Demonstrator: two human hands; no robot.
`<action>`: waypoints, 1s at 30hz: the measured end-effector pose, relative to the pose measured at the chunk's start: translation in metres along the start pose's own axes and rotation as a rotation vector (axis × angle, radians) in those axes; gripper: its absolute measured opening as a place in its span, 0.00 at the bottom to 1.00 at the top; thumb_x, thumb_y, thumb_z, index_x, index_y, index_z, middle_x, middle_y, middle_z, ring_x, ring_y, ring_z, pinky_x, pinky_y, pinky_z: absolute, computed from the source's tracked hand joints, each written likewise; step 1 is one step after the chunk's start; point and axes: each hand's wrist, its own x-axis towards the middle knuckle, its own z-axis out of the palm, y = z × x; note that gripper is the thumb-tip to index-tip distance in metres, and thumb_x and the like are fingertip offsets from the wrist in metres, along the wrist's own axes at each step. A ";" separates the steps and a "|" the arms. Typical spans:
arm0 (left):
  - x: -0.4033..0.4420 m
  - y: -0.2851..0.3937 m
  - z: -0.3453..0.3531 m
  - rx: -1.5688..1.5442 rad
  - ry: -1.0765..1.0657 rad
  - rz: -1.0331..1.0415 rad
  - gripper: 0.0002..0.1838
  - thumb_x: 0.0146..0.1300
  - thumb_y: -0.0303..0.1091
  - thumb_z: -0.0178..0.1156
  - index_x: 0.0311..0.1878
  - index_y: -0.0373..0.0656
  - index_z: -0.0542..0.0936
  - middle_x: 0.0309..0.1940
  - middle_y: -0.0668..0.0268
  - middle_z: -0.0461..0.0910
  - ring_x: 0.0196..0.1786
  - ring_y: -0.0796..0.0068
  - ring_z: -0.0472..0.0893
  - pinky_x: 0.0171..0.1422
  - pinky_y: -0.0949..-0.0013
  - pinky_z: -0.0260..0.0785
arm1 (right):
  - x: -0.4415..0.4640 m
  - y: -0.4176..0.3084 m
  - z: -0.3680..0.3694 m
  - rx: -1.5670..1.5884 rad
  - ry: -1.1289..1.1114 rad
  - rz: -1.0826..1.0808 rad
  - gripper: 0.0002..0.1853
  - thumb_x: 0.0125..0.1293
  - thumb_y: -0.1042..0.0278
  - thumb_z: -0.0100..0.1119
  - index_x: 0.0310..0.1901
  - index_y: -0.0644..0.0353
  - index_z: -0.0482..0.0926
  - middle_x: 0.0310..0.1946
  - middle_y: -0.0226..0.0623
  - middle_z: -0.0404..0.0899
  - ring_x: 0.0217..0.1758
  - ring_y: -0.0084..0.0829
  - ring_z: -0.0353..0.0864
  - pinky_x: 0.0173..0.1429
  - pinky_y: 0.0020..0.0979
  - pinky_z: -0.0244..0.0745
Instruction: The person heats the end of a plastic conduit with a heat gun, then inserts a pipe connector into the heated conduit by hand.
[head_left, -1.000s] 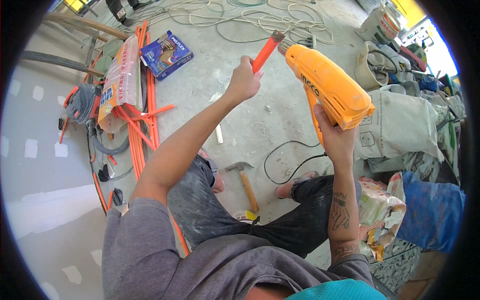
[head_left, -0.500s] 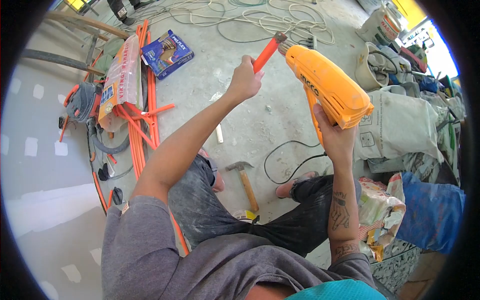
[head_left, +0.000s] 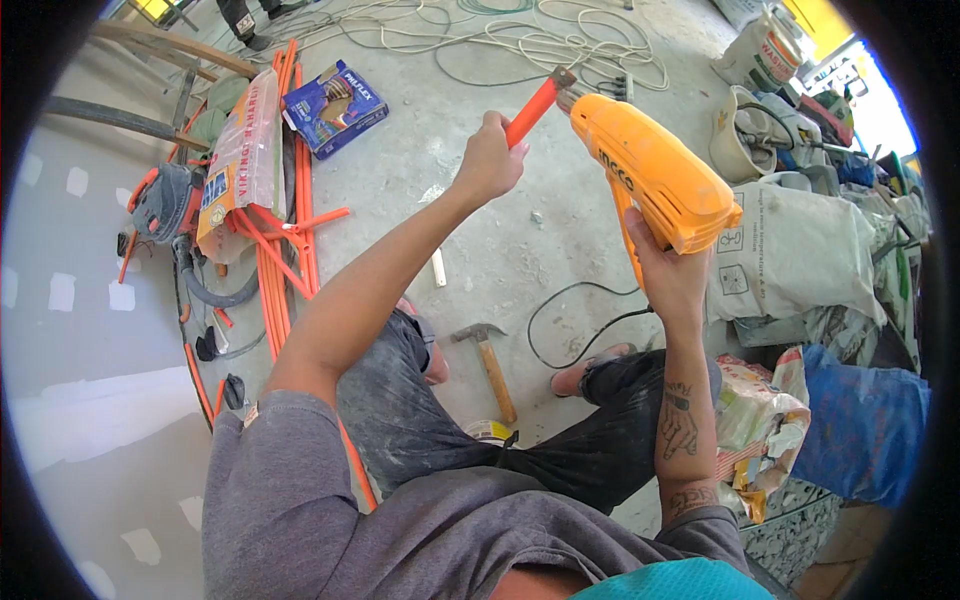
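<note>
Right hand (head_left: 672,272)'s gripping a yellow plastic heat gun (head_left: 655,172) over the grey concrete floor (head_left: 480,235). Left hand (head_left: 493,163)'s clenched round an orange plastic pipe (head_left: 532,113), dark end right by the metal nozzle (head_left: 573,97).

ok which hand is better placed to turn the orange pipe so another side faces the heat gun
Left, I'd say: the left hand grips the orange pipe below its dark end, which sits by the nozzle, while the right hand is taken up holding the heat gun.
</note>
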 end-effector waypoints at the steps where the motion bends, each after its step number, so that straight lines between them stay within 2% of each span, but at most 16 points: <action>1: -0.001 0.004 -0.002 0.000 0.000 0.000 0.19 0.66 0.32 0.64 0.53 0.32 0.69 0.41 0.41 0.83 0.47 0.40 0.84 0.53 0.49 0.75 | 0.000 0.000 0.000 -0.014 -0.004 0.000 0.15 0.64 0.65 0.72 0.50 0.62 0.84 0.41 0.36 0.88 0.44 0.27 0.87 0.49 0.30 0.78; 4: 0.000 0.007 0.000 -0.057 -0.020 -0.083 0.18 0.68 0.35 0.61 0.52 0.31 0.71 0.43 0.40 0.82 0.48 0.40 0.83 0.54 0.50 0.74 | 0.000 0.000 -0.001 -0.012 -0.005 0.017 0.15 0.64 0.65 0.72 0.50 0.62 0.84 0.42 0.36 0.88 0.44 0.26 0.87 0.49 0.30 0.78; 6: 0.005 -0.004 0.008 0.012 0.104 0.025 0.19 0.71 0.40 0.58 0.54 0.31 0.74 0.44 0.43 0.83 0.48 0.46 0.84 0.54 0.54 0.74 | -0.001 0.000 -0.002 -0.005 -0.010 0.027 0.15 0.64 0.65 0.72 0.50 0.62 0.84 0.42 0.36 0.88 0.44 0.26 0.87 0.50 0.30 0.78; 10: 0.005 -0.007 0.007 0.024 0.105 0.038 0.20 0.71 0.38 0.58 0.55 0.30 0.74 0.45 0.42 0.83 0.49 0.45 0.83 0.55 0.53 0.74 | 0.000 -0.001 -0.002 0.032 -0.014 0.029 0.15 0.65 0.66 0.71 0.50 0.63 0.84 0.42 0.35 0.88 0.45 0.25 0.86 0.50 0.29 0.78; 22: 0.004 -0.008 0.005 0.048 0.115 0.113 0.16 0.68 0.35 0.62 0.51 0.32 0.74 0.44 0.43 0.82 0.48 0.45 0.83 0.53 0.53 0.74 | -0.001 -0.004 -0.003 -0.001 -0.018 0.019 0.15 0.65 0.66 0.71 0.50 0.63 0.83 0.42 0.35 0.88 0.45 0.26 0.86 0.51 0.29 0.78; 25: 0.002 -0.001 0.001 0.058 0.107 0.105 0.16 0.68 0.35 0.62 0.51 0.34 0.74 0.41 0.44 0.83 0.45 0.45 0.84 0.51 0.52 0.74 | -0.001 -0.003 -0.003 -0.007 -0.016 0.028 0.15 0.65 0.66 0.71 0.50 0.63 0.83 0.42 0.36 0.88 0.45 0.26 0.86 0.51 0.30 0.78; 27: 0.001 0.004 -0.003 0.063 0.026 0.015 0.16 0.68 0.35 0.62 0.51 0.35 0.73 0.38 0.45 0.83 0.42 0.44 0.84 0.48 0.51 0.75 | -0.001 -0.003 -0.002 -0.003 -0.014 0.031 0.15 0.65 0.66 0.71 0.50 0.63 0.83 0.42 0.36 0.88 0.45 0.27 0.87 0.51 0.30 0.78; 30: 0.000 0.004 -0.006 0.065 -0.025 0.028 0.15 0.68 0.35 0.61 0.50 0.34 0.72 0.43 0.44 0.81 0.46 0.42 0.82 0.51 0.49 0.74 | -0.001 -0.001 -0.002 -0.016 -0.010 0.026 0.15 0.64 0.66 0.71 0.50 0.63 0.83 0.42 0.36 0.88 0.45 0.28 0.87 0.51 0.30 0.78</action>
